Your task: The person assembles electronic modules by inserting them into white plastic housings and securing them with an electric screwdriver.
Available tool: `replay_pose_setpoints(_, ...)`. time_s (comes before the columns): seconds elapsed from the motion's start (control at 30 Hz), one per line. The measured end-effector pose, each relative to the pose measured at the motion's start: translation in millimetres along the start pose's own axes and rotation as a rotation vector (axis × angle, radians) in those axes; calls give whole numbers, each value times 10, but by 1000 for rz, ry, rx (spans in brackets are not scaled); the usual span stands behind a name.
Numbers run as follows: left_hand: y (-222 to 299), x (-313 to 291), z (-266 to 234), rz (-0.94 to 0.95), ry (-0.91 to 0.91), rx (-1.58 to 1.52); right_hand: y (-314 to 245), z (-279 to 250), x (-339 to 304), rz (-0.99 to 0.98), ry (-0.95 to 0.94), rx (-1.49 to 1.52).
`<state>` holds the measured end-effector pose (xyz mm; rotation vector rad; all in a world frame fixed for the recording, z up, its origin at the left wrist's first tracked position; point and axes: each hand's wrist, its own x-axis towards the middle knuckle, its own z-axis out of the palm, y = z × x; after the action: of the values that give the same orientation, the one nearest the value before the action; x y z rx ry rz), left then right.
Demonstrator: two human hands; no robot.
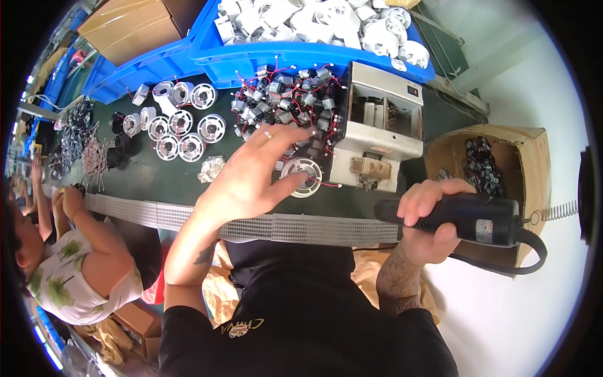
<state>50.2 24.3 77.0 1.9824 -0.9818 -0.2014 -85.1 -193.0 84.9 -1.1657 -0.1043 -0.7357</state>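
The left hand (pixel 251 173) is spread at the centre, its thumb over the white round housing (pixel 304 167); whether it touches is unclear. Loose and unclamped, the housing could skid under a sideways push, and its red lead (pixel 330 185), trailing right, could snag on the metal-cased machine (pixel 377 146). The right hand (pixel 430 217), lower right, wraps a black electric screwdriver (pixel 480 217), whose spring tether (pixel 559 212) might tug its aim astray.

The left hand (pixel 251 171) hides part of the motor pile (pixel 282 97) and of a white ring housing (pixel 290 183); the right hand (pixel 430 217) covers part of the black power tool (pixel 483 217). The top edge crops the blue bin (pixel 223 63).
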Motion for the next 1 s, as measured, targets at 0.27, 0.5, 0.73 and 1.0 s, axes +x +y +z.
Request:
replay_pose_setpoints(0.27, -119, -92, 315, 205, 60, 281, 96, 50, 244, -121, 11, -19)
replay_pose_setpoints(0.5, -85, -149, 327, 5, 223, 198, 163, 79, 266, -126, -18, -20)
replay_pose_setpoints(0.73, -159, -51, 240, 46, 146, 40, 197, 64, 280, -118, -62, -79)
replay_pose_setpoints(1.0, -254, 15, 102, 95, -91, 83, 163, 98, 232, -25, -78, 22)
